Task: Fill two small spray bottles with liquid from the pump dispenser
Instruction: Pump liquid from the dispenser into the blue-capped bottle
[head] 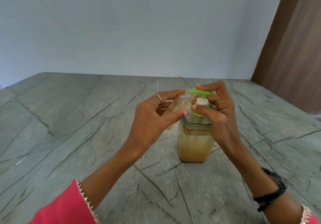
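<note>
A clear pump dispenser (194,143) holding amber liquid stands on the stone counter (69,136). Its green pump head (201,92) points left. My left hand (152,117) grips a small clear spray bottle (180,105), tilted with its open neck up against the green spout. Some amber liquid lies in the small bottle's lower end. My right hand (218,107) wraps the dispenser's neck, with fingers on top of the pump head and the thumb under it. I see no second spray bottle.
The grey veined counter meets a pale wall (139,23) at the back. A brown wooden panel (295,41) rises at the right. Pink sleeves cover both forearms; a black band sits on the right wrist.
</note>
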